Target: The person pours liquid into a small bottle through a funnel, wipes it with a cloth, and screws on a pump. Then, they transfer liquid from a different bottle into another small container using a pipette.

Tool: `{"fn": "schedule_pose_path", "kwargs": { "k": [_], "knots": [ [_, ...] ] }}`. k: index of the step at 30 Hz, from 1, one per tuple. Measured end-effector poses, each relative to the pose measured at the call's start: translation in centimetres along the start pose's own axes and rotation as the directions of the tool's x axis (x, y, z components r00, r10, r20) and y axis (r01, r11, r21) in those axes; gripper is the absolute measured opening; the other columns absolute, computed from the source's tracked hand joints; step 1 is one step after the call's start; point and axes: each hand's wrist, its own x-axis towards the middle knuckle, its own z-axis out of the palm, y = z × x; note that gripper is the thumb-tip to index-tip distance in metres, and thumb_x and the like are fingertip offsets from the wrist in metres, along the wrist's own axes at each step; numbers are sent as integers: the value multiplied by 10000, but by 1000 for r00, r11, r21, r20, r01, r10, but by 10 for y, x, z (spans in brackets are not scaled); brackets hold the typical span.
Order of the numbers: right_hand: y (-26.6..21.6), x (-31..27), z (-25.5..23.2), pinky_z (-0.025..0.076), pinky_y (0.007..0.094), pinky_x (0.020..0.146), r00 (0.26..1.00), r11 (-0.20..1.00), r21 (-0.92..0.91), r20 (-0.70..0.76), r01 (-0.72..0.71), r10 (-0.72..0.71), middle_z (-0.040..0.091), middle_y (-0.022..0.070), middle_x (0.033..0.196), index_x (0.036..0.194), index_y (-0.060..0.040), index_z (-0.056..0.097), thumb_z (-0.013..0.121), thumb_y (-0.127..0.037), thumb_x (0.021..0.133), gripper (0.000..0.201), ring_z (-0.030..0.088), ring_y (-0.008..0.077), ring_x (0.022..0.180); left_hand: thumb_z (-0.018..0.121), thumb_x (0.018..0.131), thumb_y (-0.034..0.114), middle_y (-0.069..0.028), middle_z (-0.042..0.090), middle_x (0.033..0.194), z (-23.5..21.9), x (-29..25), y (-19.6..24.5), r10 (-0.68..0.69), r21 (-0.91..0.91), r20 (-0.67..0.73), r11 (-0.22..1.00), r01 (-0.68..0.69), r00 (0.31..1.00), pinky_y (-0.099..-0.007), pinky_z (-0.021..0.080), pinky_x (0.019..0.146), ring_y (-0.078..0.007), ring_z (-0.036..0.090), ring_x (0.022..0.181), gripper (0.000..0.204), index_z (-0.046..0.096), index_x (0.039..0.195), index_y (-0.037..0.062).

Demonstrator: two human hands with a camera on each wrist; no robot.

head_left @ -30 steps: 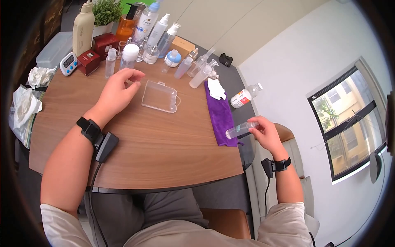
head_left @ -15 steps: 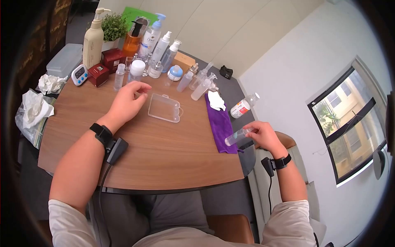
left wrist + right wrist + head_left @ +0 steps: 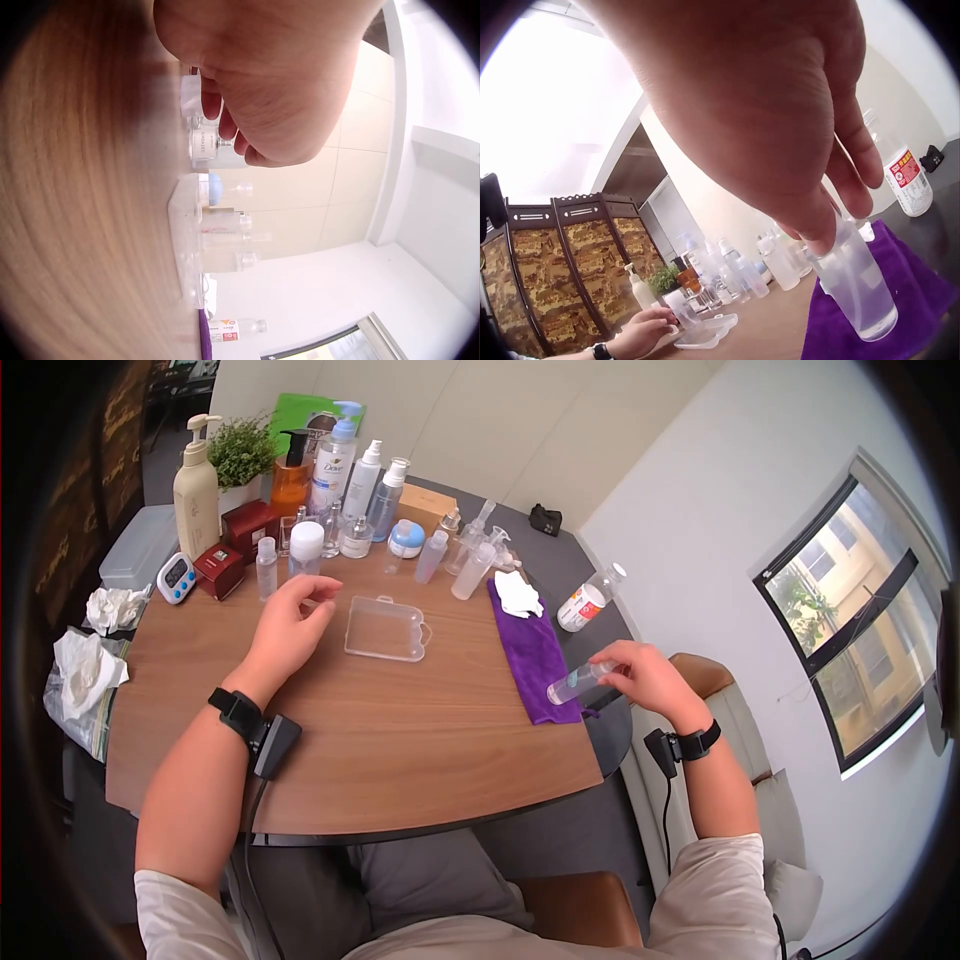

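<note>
The right hand (image 3: 648, 678) grips the upper part of a small clear bottle (image 3: 572, 685), whose base is at the purple cloth (image 3: 530, 660). In the right wrist view the bottle (image 3: 859, 289) holds clear liquid and leans slightly, with the fingers around its top. The left hand (image 3: 288, 632) rests on the wooden table, fingers loosely curled and holding nothing, beside a clear shallow plastic case (image 3: 386, 630). In the left wrist view the left hand (image 3: 274, 75) hides part of the bottles beyond it.
Pump bottles (image 3: 197, 495), small bottles (image 3: 472, 570) and red boxes (image 3: 219, 570) line the back of the table. A timer (image 3: 176, 578) stands at the left near crumpled tissues (image 3: 88, 672). A labelled bottle (image 3: 590, 598) is beyond the cloth, which bears a white tissue (image 3: 517, 594).
The head view has shifted. The right hand keeps its grip on the bottle, which stays at the cloth's near end; the left hand stays beside the case.
</note>
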Motion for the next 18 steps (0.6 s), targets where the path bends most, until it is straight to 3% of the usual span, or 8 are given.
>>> {"fn": "schedule_pose_path", "kwargs": {
  "k": [9,15,18],
  "knots": [
    [5,-1,-5,550,312,733,998,998,32,17,52,-53,725,89,989,1156,-29,739,756,38,884,280,670,188,806,651,953,41,-78,691,1159,0,0,3,9,20,23,1000,-10,1000,-323,529,873,-185,656,1055,248,709,1192,9],
    [1,-9,-15,538,324,719,993,999,3,-103,53,-52,725,96,949,1150,-28,738,762,16,885,269,669,190,796,657,954,50,-81,705,1165,0,1,-1,12,24,5,1000,-12,1000,-315,534,872,-182,663,1031,256,709,1200,7],
    [10,-7,-7,553,359,732,996,999,-3,-73,51,-51,735,108,976,1141,-29,738,756,27,873,275,698,234,827,664,962,58,-75,711,1152,-2,2,-4,-16,13,10,1000,15,1000,-307,537,858,-164,666,997,263,709,1217,12]
  ]
}}
